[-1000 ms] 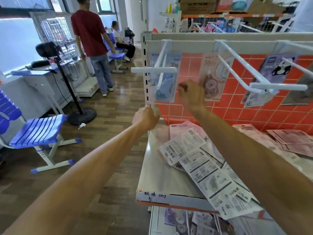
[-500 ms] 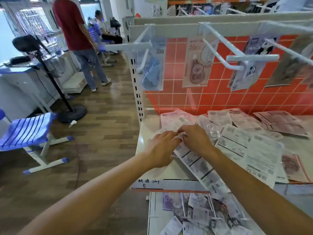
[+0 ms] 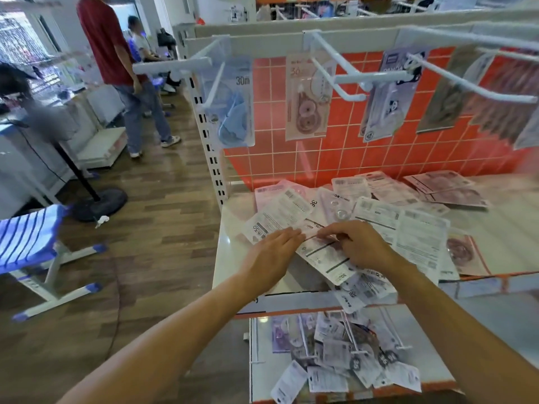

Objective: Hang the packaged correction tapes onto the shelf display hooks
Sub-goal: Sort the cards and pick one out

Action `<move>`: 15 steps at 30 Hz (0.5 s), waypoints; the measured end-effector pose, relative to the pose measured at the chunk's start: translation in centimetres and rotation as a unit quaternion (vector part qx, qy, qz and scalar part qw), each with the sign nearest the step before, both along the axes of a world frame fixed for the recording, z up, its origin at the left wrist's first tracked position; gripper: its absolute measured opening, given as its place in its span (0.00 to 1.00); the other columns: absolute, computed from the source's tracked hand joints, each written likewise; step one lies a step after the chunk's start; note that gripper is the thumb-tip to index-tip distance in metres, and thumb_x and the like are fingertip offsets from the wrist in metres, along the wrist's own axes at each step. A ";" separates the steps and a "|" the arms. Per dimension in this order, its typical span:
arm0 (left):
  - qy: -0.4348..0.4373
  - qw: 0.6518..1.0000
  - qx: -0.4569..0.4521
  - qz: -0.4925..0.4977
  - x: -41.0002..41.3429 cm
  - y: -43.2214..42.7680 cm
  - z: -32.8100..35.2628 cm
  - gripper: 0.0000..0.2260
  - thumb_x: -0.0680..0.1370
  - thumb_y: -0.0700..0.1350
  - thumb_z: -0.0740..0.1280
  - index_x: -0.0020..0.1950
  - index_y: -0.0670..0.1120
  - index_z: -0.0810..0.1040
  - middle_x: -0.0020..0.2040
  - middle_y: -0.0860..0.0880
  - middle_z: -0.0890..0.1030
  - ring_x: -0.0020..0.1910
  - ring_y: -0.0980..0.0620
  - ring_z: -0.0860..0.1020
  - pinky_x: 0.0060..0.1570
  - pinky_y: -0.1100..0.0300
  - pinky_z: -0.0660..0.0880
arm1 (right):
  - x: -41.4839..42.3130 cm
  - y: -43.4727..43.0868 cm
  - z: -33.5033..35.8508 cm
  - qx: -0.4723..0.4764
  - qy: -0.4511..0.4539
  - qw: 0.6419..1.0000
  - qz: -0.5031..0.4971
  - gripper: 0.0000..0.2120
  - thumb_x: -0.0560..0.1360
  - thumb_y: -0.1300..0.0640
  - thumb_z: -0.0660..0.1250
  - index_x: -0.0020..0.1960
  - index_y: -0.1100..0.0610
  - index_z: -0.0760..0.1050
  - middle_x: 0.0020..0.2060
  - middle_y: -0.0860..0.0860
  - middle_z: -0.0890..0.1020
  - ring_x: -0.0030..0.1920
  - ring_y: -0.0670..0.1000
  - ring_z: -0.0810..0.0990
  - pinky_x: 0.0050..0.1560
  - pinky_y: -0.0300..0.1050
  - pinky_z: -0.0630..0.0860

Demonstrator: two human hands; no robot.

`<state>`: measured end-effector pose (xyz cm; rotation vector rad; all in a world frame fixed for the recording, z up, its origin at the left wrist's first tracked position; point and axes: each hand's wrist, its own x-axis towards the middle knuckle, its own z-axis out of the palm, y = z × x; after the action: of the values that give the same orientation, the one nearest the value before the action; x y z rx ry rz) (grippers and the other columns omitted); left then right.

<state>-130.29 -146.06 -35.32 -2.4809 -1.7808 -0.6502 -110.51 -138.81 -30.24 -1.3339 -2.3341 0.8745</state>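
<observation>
Left hand (image 3: 271,258), right hand (image 3: 360,247) on packets (image 3: 280,214)

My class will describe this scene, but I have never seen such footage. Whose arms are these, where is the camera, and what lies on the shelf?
No machine here: a person wears one wide-angle camera on the head, so you look down along their own two arms. The left hand rests, fingers straight, on a loose pile of packaged correction tapes on the white shelf. The right hand pinches one white-backed pack from that pile. Above, white hooks hold a few hung packs before an orange tiled panel.
</observation>
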 end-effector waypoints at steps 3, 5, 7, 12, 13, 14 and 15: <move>-0.043 0.998 0.033 0.015 0.2 -0.1 1.3 0.13 0.76 0.38 0.66 0.60 0.42 0.79 0.58 0.42 0.81 0.57 0.42 0.80 0.51 0.47 0.80 | 0.8 0.3 0.7 -0.081 0.129 0.987 -0.047 0.21 0.76 0.73 0.57 0.50 0.52 0.82 0.48 0.46 0.83 0.48 0.45 0.81 0.46 0.39 0.77; -0.073 0.996 0.052 0.027 0.4 -0.2 2.5 0.12 0.78 0.41 0.61 0.57 0.42 0.79 0.55 0.42 0.82 0.52 0.42 0.82 0.45 0.48 0.81 | 1.1 0.3 1.5 -0.156 0.250 0.953 -0.063 0.19 0.78 0.71 0.56 0.51 0.54 0.81 0.51 0.50 0.84 0.53 0.47 0.82 0.53 0.39 0.77; -0.094 0.993 0.065 0.041 0.5 -0.2 3.3 0.11 0.78 0.39 0.61 0.57 0.41 0.79 0.53 0.42 0.83 0.49 0.41 0.82 0.43 0.47 0.81 | 1.2 0.3 2.5 -0.196 0.337 0.919 -0.061 0.14 0.81 0.66 0.55 0.55 0.57 0.79 0.52 0.53 0.84 0.55 0.50 0.82 0.54 0.40 0.78; -0.153 0.986 0.022 0.067 0.4 -0.4 4.5 0.10 0.80 0.36 0.61 0.59 0.39 0.78 0.52 0.43 0.83 0.47 0.43 0.80 0.47 0.60 0.72 | 0.7 0.4 3.9 -0.229 0.458 0.858 -0.032 0.25 0.79 0.43 0.51 0.55 0.60 0.77 0.51 0.57 0.84 0.54 0.54 0.82 0.54 0.46 0.78; -0.184 0.980 0.000 0.076 0.3 -0.5 4.7 0.09 0.81 0.38 0.60 0.57 0.40 0.78 0.50 0.43 0.82 0.44 0.45 0.78 0.43 0.63 0.69 | 0.4 0.4 4.2 -0.236 0.480 0.845 -0.027 0.27 0.78 0.41 0.50 0.54 0.61 0.77 0.49 0.57 0.84 0.52 0.54 0.83 0.51 0.45 0.78; -0.222 0.971 -0.024 0.087 0.2 -0.7 5.0 0.08 0.82 0.40 0.59 0.53 0.40 0.77 0.46 0.45 0.81 0.41 0.46 0.75 0.39 0.63 0.67 | 0.2 0.4 4.4 -0.242 0.491 0.836 -0.025 0.28 0.78 0.40 0.49 0.52 0.61 0.77 0.47 0.56 0.85 0.49 0.53 0.83 0.48 0.44 0.79; -0.263 0.959 -0.044 0.094 0.1 -0.8 5.1 0.08 0.82 0.42 0.59 0.49 0.41 0.75 0.43 0.46 0.79 0.39 0.47 0.73 0.37 0.61 0.68 | -0.1 0.3 4.6 -0.247 0.495 0.833 -0.026 0.28 0.78 0.40 0.49 0.52 0.60 0.78 0.45 0.54 0.85 0.47 0.52 0.84 0.45 0.43 0.79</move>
<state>-130.22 -146.82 -30.20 -2.2879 -2.2158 -1.3388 -110.60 -138.50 -25.62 -0.7418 -1.2848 1.7057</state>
